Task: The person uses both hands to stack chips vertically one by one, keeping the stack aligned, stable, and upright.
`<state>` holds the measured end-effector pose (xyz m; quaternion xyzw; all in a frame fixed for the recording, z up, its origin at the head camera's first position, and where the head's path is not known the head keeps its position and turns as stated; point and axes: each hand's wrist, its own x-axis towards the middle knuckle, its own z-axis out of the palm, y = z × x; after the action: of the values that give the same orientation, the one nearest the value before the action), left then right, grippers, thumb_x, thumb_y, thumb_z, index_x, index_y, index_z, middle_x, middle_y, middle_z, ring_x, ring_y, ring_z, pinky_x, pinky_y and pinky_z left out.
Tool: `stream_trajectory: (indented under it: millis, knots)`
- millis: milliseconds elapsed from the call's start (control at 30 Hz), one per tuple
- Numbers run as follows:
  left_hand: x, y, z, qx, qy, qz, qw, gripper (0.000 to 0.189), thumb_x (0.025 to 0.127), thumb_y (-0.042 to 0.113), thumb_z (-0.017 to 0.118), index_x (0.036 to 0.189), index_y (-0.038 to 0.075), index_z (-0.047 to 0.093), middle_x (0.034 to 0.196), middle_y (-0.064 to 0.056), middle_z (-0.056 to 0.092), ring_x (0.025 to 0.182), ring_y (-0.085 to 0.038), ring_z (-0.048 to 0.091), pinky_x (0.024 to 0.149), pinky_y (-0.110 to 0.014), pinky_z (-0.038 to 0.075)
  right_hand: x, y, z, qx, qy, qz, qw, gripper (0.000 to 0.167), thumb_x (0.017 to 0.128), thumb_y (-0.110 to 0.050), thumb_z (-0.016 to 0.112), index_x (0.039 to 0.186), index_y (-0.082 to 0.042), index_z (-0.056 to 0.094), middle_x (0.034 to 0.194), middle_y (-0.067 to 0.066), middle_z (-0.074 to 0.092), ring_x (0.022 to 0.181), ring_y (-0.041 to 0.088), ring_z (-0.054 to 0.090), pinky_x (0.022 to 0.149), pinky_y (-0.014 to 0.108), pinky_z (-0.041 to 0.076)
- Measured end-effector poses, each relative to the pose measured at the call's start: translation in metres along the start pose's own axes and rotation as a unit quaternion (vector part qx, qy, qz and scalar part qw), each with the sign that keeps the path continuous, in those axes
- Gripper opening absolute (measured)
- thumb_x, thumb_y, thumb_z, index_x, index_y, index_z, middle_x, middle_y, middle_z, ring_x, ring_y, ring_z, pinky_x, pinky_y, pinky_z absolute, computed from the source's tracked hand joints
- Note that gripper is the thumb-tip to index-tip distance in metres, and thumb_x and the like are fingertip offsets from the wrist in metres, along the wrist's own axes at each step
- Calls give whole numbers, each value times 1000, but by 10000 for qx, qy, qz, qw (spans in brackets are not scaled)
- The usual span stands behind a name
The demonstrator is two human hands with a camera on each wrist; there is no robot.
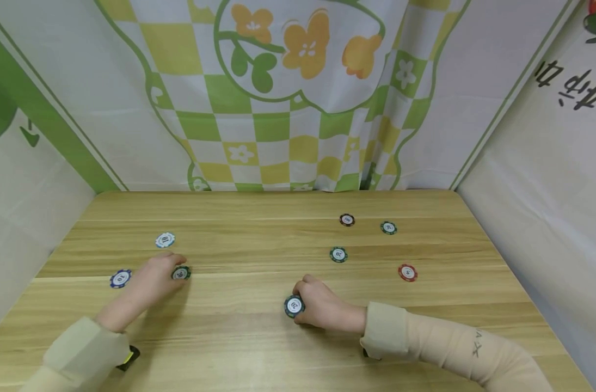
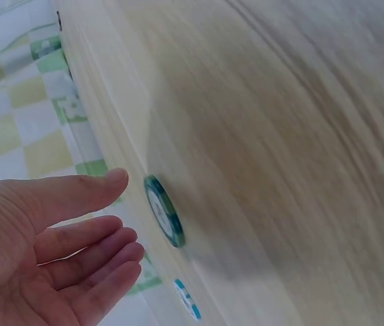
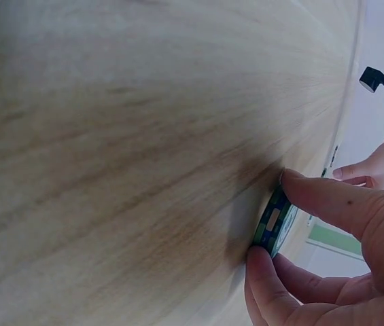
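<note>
In the head view my left hand (image 1: pixel 155 275) is over the left side of the table, thumb and fingers on either side of a green poker chip (image 1: pixel 181 273). The left wrist view shows that chip (image 2: pixel 164 211) flat on the wood, just beyond the loosely extended fingers. Near the middle front, my right hand (image 1: pixel 323 305) pinches a green-rimmed poker chip marked 20 (image 1: pixel 294 306) between thumb and fingers. Blue also shows along its thick edge (image 3: pixel 270 224) in the right wrist view. A blue-rimmed chip (image 1: pixel 121 279) and a white chip (image 1: pixel 165 239) lie by the left hand.
On the right of the wooden table (image 1: pixel 249 228) lie a green 20 chip (image 1: pixel 339 254), a red chip (image 1: pixel 407 273), a dark chip (image 1: pixel 347 220) and another green chip (image 1: pixel 388 227). A checked curtain (image 1: pixel 278 147) hangs along the back edge.
</note>
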<state>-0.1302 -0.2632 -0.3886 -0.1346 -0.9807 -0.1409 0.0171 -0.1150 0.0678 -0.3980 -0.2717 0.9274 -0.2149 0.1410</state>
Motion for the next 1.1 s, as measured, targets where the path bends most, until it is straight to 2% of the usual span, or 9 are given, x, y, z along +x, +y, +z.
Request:
stream_trajectory:
  millis: [433, 667, 900, 1100]
  knots:
    - [3, -8, 3, 75, -364, -244, 9990, 42, 71, 11, 74, 103, -12, 58, 97, -27, 59, 87, -41, 58, 73, -50, 47, 0, 2, 1, 36, 47, 17, 10000, 39, 67, -13, 79, 97, 1, 60, 86, 3, 50, 77, 11, 51, 67, 19, 45]
    - [1, -8, 6, 60, -254, -238, 9994, 38, 72, 13, 73, 100, -10, 60, 93, -23, 61, 83, -39, 59, 70, -50, 47, 0, 1, 1, 13, 41, -8, 10000, 38, 67, -13, 79, 97, 1, 60, 86, 2, 51, 77, 10, 51, 67, 19, 45]
    - [1, -6, 7, 52, -193, -220, 9996, 35, 72, 13, 73, 98, -8, 61, 93, -25, 61, 85, -42, 58, 72, -52, 47, -1, 1, 0, -16, 62, -60, 10000, 38, 66, -13, 79, 96, 2, 61, 86, 3, 51, 77, 10, 51, 67, 19, 46]
    - [3, -6, 8, 71, -108, -167, 9998, 32, 72, 11, 73, 95, -8, 62, 89, -22, 61, 82, -38, 59, 70, -50, 48, 0, 3, 1, -16, 61, -74, 10000, 38, 66, -14, 79, 97, 1, 60, 86, 2, 50, 76, 9, 50, 67, 18, 45]
